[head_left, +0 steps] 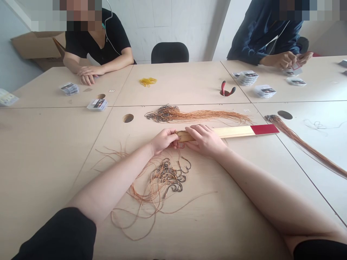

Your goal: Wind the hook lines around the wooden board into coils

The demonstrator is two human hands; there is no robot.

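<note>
Both hands meet over the bench (54, 144) at one end of a long, flat wooden strip (235, 132), which runs out to the right of them and finishes in a red end section (265, 129). The left hand (165, 141) is mostly closed, thumb and fingers pinching the strip's left end; a small bit of something red shows just below its fingertips, too small to make out. The right hand (203, 140) lies across the strip beside it, palm down, fingers bent over the top and thumb along the near edge — a loose but closed hold. Just below the hands, on the near side, lies a loose tangle of dark hooks (170, 173) with orange-brown cords, some looping nearer and others trailing off under the left forearm. Just beyond the hands is a bigger bundle of corded hooks (165, 113), hooks to the left and cords stretched right; another corded bundle (298, 141) slants away on the far right, past the strip's red end. Farther off, beyond the hands, are yellow bands (148, 81) and red-and-black handles (227, 88) standing up from a round hole — with clear plastic boxes (248, 77) on both sides, near two other people seated across the bench.
</note>
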